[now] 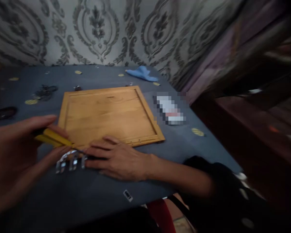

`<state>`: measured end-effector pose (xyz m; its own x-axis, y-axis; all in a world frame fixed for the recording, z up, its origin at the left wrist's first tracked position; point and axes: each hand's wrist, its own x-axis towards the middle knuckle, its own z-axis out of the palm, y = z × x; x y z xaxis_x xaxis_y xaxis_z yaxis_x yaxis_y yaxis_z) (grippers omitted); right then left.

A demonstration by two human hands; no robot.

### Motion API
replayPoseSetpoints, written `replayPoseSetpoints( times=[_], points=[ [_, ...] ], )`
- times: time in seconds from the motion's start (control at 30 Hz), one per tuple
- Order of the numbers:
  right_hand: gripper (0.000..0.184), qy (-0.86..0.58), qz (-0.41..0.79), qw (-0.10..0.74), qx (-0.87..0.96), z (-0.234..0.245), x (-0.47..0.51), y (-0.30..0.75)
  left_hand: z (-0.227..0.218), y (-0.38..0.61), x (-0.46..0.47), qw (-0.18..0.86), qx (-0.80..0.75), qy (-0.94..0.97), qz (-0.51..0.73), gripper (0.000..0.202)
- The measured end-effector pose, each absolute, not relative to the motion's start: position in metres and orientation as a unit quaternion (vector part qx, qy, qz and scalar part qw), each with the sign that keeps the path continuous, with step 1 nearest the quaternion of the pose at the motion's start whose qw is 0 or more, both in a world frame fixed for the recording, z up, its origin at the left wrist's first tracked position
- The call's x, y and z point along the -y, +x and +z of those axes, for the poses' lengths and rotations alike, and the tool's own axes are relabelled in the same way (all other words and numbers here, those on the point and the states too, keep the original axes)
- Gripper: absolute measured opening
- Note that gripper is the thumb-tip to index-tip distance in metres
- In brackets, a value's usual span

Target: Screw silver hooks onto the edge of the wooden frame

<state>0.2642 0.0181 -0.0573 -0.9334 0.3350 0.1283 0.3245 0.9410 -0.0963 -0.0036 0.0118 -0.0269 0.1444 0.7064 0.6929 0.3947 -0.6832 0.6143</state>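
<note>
My left hand (pixel 26 152) is closed round a yellow-handled screwdriver (pixel 55 137). Its thin dark shaft points right, towards the fingers of my right hand (pixel 123 158). That hand lies low over the near edge of a framed wooden board (pixel 106 113), fingers stretched to the left and partly apart. Its fingertips reach a row of shiny metal hooks (pixel 73 161) at the board's near left edge. Whether the screwdriver tip meets a screw is hidden by the fingers and blur. The board lies flat on the table (pixel 184 142).
To the right of the board is a blurred-out white item (pixel 171 110). A blue cloth (pixel 142 73) lies at the back. Dark tangled items (pixel 45 92) and a dark loop-shaped object (pixel 4 112) are on the left. A patterned wall (pixel 99 32) borders the table's far side.
</note>
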Motion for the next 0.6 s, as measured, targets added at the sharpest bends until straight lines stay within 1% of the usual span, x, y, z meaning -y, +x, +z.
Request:
replayPoseSetpoints(
  times=[0.03, 0.07, 0.1, 0.17, 0.27, 0.43, 0.53, 0.6],
  points=[
    [0.04, -0.171, 0.056, 0.071, 0.981, -0.059, -0.018, 0.263, -0.024, 0.0, -0.015, 0.109, -0.394, 0.761, 0.505, 0.08],
    [0.04, -0.175, 0.072, 0.084, 0.978, -0.061, -0.018, 0.261, -0.022, 0.002, -0.018, 0.07, -0.404, 0.769, 0.491, 0.079],
    [0.04, -0.176, 0.087, 0.091, 0.976, -0.063, -0.019, 0.26, -0.021, 0.004, -0.019, 0.052, -0.387, 0.774, 0.499, 0.076],
    [0.038, -0.171, 0.103, 0.117, 0.973, -0.067, -0.02, 0.257, -0.019, 0.006, -0.019, 0.077, -0.347, 0.8, 0.483, 0.075],
    [0.037, -0.163, 0.11, 0.138, 0.971, -0.07, -0.02, 0.254, -0.019, 0.011, -0.017, 0.091, -0.328, 0.811, 0.476, 0.07],
    [0.036, -0.157, 0.105, 0.14, 0.972, -0.069, -0.02, 0.254, -0.014, 0.018, -0.009, 0.099, -0.348, 0.788, 0.499, 0.068],
    [0.037, -0.159, 0.103, 0.138, 0.972, -0.07, -0.021, 0.254, -0.01, 0.019, -0.008, 0.132, -0.354, 0.786, 0.489, 0.07],
    [0.037, -0.158, 0.103, 0.136, 0.973, -0.071, -0.021, 0.253, -0.009, 0.019, -0.01, 0.13, -0.349, 0.794, 0.481, 0.068]
  ],
)
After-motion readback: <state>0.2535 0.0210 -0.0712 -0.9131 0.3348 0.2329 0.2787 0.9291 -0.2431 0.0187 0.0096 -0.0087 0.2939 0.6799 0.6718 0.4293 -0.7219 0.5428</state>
